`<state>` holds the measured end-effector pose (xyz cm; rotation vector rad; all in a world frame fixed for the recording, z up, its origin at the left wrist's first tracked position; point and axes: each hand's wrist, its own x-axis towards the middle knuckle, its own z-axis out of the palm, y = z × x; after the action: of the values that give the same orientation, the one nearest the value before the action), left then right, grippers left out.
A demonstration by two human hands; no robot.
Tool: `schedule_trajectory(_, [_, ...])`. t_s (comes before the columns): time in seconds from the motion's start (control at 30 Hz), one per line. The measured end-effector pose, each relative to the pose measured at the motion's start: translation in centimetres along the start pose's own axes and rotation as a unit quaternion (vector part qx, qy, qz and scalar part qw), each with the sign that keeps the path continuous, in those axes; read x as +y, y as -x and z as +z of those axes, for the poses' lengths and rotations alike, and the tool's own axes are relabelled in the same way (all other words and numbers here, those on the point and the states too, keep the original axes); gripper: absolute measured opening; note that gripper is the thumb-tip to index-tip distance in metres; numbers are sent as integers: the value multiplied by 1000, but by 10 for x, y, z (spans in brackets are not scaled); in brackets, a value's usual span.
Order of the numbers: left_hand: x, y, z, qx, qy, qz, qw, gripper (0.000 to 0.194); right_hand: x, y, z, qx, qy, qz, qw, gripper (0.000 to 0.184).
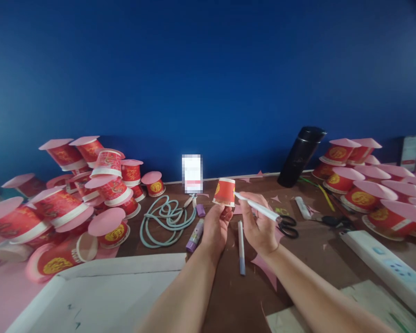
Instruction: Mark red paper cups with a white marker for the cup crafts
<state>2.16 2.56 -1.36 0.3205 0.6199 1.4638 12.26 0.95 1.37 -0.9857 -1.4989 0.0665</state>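
Note:
Upside down, with its white rim at the bottom, a red paper cup (pixel 223 191) is held up from below by my left hand (pixel 217 225). Its narrow base faces upward, and part of a yellow emblem shows at its right side. My right hand (pixel 260 219) grips a white marker (pixel 260 207), whose tip is at the right side of the cup; whether it touches cannot be made out. Beneath my hands on the brown table lies a marker cap or second pen (pixel 241 249). Black-handled scissors (pixel 287 226) lie just right of my right hand.
Red cups with pink paper discs (pixel 107 222) are piled at left, and more cups (pixel 362 196) stand at right. A black bottle (pixel 300 157) leans at the wall. Nearby are a blue cord (pixel 159 226), glue stick (pixel 195 236), power strip (pixel 384 259) and white box (pixel 125 291).

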Motion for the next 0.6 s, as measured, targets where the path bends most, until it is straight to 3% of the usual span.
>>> schedule_trajectory(0.1, [1, 0, 0, -17, -8, 0, 1000, 17, -2, -12, 5, -8, -45, 28, 999, 22])
schedule_trajectory(0.23, [2, -2, 1, 5, -11, -3, 1000, 16, 0, -12, 12, 19, -61, 71, 995, 27])
schedule_trajectory(0.3, [2, -4, 1, 6, -9, -4, 1000, 12, 6, -4, 14, 30, -42, 61, 997, 25])
schedule_trajectory(0.37, [3, -5, 1, -13, -11, 1, 1000, 11, 14, 3, 15, -22, -29, 21, 999, 21])
schedule_trajectory(0.5, [3, -5, -2, -28, -36, 3, 999, 13, 29, 9, 17, -12, -43, 69, 997, 22])
schedule_trajectory(0.6, [1, -6, -5, -18, -52, -5, 999, 14, 30, 7, 19, 0, -37, 68, 997, 21])
